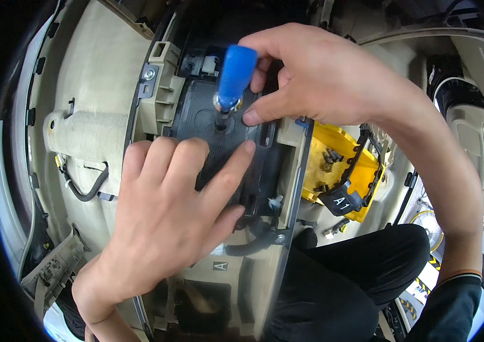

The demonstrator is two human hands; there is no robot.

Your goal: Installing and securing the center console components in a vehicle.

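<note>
Blue-handled tool (pixel 237 74) stands over a black panel (pixel 196 100); beside it, right hand (pixel 324 74) curls, grip unclear; below it, left hand (pixel 159 222) spreads its fingers.

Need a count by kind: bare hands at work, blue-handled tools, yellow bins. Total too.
Hands: 2 (left hand, right hand)
Blue-handled tool: 1
Yellow bin: 1
Total: 4
Left out: the small dark fasteners in the bin, too jumbled to count reliably.
</note>
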